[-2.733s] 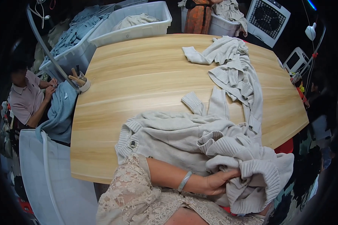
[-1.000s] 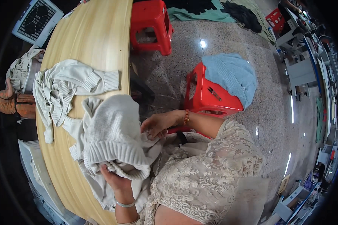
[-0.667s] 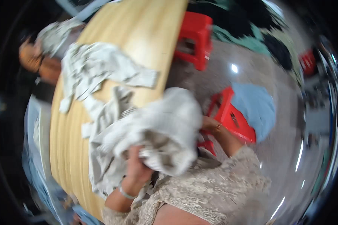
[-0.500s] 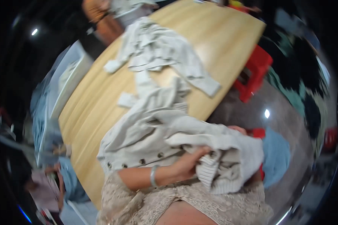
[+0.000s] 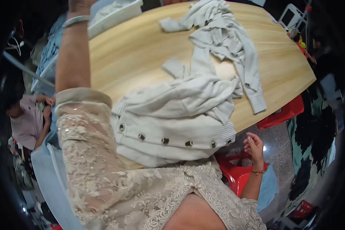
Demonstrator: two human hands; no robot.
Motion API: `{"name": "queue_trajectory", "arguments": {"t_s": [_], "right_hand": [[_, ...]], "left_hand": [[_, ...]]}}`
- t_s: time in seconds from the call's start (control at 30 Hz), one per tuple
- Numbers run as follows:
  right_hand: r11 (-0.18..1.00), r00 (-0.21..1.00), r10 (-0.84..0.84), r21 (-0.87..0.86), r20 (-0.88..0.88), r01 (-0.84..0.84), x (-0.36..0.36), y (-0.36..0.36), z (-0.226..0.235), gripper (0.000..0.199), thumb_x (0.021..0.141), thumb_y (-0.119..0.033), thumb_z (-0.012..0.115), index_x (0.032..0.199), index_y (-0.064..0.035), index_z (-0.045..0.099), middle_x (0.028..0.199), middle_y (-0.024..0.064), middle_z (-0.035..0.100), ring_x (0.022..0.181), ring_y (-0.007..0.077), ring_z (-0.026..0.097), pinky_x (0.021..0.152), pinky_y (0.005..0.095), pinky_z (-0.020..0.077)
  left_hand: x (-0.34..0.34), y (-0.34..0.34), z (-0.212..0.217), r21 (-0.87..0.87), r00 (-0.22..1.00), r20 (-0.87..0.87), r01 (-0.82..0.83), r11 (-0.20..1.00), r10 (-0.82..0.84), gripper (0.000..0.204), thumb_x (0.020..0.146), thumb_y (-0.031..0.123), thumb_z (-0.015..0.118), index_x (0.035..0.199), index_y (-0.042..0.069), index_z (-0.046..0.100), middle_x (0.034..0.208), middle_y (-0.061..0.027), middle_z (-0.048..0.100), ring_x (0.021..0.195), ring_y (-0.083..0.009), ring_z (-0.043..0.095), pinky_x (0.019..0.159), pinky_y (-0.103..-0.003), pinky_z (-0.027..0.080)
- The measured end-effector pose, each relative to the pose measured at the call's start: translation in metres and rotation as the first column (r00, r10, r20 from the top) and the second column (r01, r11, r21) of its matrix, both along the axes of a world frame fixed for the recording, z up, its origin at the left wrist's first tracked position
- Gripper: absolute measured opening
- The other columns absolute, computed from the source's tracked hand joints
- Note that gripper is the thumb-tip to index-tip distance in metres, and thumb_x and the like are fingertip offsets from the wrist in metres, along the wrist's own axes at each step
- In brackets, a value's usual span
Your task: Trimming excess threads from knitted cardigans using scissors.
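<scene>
A light grey knitted cardigan [image 5: 176,124] with dark buttons lies crumpled along the table's near edge, close against my body. My left arm stretches forward to the far left, and my left hand [image 5: 79,5] is cut off by the top of the picture, its fingers unseen. It is nearest to a white bin [image 5: 117,17] with pale cloth in it. My right hand [image 5: 255,147] hangs to the right of the cardigan, off the table, holding nothing, its fingers apart and slightly bent. Farther back lies a second light grey knitted garment [image 5: 226,40], its sleeve reaching toward the table's right edge.
The pale wooden table [image 5: 130,57] curves away in front. Red stools [image 5: 235,174] stand by its right side, with light blue cloth [image 5: 268,188] near my right forearm. Dark and green garments [image 5: 310,134] are heaped on the right. A person in pink [image 5: 28,124] sits at left.
My left hand has let go of the cardigan and swung far forward and left. The right hand has come out from the cardigan, which now lies flatter. The view has turned.
</scene>
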State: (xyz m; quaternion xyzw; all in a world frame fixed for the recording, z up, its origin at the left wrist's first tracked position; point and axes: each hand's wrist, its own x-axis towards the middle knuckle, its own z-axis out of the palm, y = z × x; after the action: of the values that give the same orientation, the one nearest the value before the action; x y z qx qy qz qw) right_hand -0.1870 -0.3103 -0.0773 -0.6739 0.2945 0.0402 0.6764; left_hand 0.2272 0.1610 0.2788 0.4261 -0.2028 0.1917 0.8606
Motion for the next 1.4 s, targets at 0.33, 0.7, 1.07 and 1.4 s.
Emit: {"name": "queue_trajectory", "arguments": {"t_s": [0.33,0.7,1.07,1.4], "right_hand": [[0.627,0.661,0.651,-0.755,0.374,-0.191,0.089,0.115,0.057,0.035,0.087,-0.003,0.065,0.121,-0.0007,0.060,0.114,0.0080,0.061,0.102,0.0190,0.060,0.084,0.0304,0.0489],[0.280,0.355,0.922,-0.902,0.158,-0.328,0.229,0.176,0.038,0.077,0.079,0.002,0.064,0.150,-0.0078,0.034,0.154,0.0185,0.031,0.143,0.0358,0.029,0.117,0.0417,0.0235],[0.191,0.207,0.970,-0.930,0.129,-0.314,0.199,0.170,0.060,0.066,0.074,-0.017,0.077,0.134,-0.0043,0.053,0.140,0.0180,0.049,0.131,0.0381,0.042,0.110,0.0479,0.0326],[0.096,0.219,0.973,-0.989,0.070,-0.111,0.188,0.183,0.059,0.070,0.062,0.005,0.062,0.129,-0.0124,0.059,0.136,0.0117,0.053,0.126,0.0362,0.048,0.106,0.0428,0.0418]], "left_hand": [[-0.270,0.083,-0.246,0.950,0.995,0.099,-0.093,-0.297,0.003,0.043,0.076,0.020,0.078,0.117,0.015,0.064,0.124,-0.0155,0.057,0.119,-0.0346,0.053,0.095,-0.044,0.044],[-0.313,0.106,-0.338,0.962,0.819,0.227,-0.103,-0.254,0.527,0.042,0.096,0.027,0.057,0.137,0.021,0.053,0.142,-0.0099,0.047,0.137,-0.0290,0.038,0.104,-0.049,0.033],[-0.349,0.098,-0.344,0.971,0.835,0.232,-0.226,-0.072,0.499,0.060,0.082,0.020,0.071,0.139,0.016,0.052,0.140,-0.0275,0.044,0.125,-0.0427,0.046,0.106,-0.049,0.038],[-0.359,0.115,-0.309,0.903,0.845,0.417,-0.344,-0.257,0.334,0.041,0.076,0.002,0.070,0.117,0.008,0.062,0.139,-0.0247,0.046,0.118,-0.0412,0.053,0.096,-0.044,0.048]]}}
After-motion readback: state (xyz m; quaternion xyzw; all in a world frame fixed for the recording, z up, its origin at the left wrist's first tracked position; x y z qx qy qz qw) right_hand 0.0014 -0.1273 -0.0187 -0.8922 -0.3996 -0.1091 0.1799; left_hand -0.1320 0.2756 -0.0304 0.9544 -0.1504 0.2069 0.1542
